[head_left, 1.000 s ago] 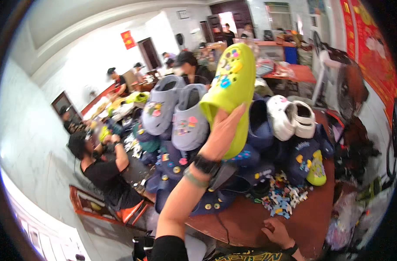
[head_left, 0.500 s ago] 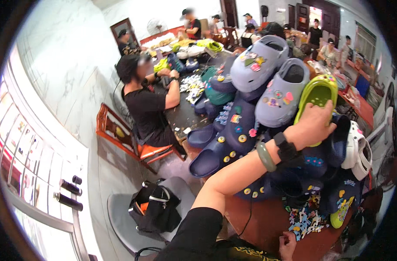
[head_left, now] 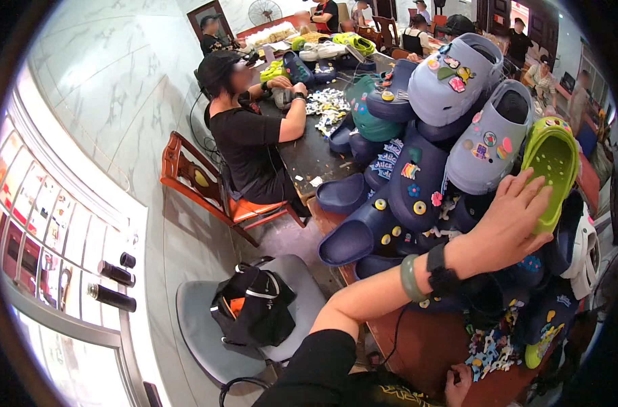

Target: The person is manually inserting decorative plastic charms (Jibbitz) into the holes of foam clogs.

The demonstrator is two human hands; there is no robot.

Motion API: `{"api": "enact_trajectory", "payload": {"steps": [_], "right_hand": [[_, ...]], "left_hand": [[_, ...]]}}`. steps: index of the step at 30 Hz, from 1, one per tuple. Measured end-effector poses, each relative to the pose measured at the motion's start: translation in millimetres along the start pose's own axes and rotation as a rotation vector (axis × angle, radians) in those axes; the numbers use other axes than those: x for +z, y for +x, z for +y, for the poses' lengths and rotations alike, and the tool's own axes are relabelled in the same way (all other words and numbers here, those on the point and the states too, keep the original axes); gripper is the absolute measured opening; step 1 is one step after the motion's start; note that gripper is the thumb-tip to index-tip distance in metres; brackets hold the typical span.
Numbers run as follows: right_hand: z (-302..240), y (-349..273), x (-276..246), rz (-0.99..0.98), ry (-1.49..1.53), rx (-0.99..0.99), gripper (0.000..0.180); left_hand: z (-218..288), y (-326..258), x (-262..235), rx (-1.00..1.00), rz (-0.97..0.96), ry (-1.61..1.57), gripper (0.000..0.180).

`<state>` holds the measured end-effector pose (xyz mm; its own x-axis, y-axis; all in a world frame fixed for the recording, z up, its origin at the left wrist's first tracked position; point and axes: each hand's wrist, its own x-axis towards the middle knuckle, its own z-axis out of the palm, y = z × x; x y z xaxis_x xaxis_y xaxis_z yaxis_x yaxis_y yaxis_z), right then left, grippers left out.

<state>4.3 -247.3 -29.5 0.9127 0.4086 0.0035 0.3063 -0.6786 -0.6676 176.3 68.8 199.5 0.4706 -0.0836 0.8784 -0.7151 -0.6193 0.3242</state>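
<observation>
My left hand [head_left: 512,210], with a dark watch and a green bangle on its wrist, is at the left rim of a lime-green clog [head_left: 554,166]. Its fingers are apart and lightly touch the rim. The clog stands upright, opening toward me, against a pile of clogs. Beside it sit two lavender clogs [head_left: 488,139] with colourful charms. Navy clogs [head_left: 363,234] with charms lie below, and a white clog [head_left: 583,254] is at the right. My right hand [head_left: 458,386] rests low at the table edge, fingers loosely curled and apart, near a heap of small charms [head_left: 488,356].
A person in black [head_left: 251,129] works at the dark table [head_left: 302,163], beside more loose charms [head_left: 328,108]. A grey chair [head_left: 207,339] holds a black bag [head_left: 254,305] to my left. Dark bottles [head_left: 112,297] stand on the windowsill. Several people are farther back.
My left hand has shifted left relative to the lime-green clog, its fingers moving from inside the opening to the rim. The whole view has turned slightly. My right hand stays low.
</observation>
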Motion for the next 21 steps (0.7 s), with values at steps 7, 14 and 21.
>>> {"api": "enact_trajectory", "payload": {"steps": [7, 14, 21], "right_hand": [[13, -2, 19, 0.097, 0.111, 0.095, 0.01], [18, -1, 25, 0.12, 0.026, 0.104, 0.007], [20, -4, 24, 0.119, 0.128, 0.083, 0.011]], "left_hand": [[-22, -26, -53, -0.223, 0.294, -0.161, 0.019], [-8, -64, -54, -0.219, 0.104, -0.175, 0.006], [10, -96, -44, -0.499, 0.08, -0.365, 0.008]]}}
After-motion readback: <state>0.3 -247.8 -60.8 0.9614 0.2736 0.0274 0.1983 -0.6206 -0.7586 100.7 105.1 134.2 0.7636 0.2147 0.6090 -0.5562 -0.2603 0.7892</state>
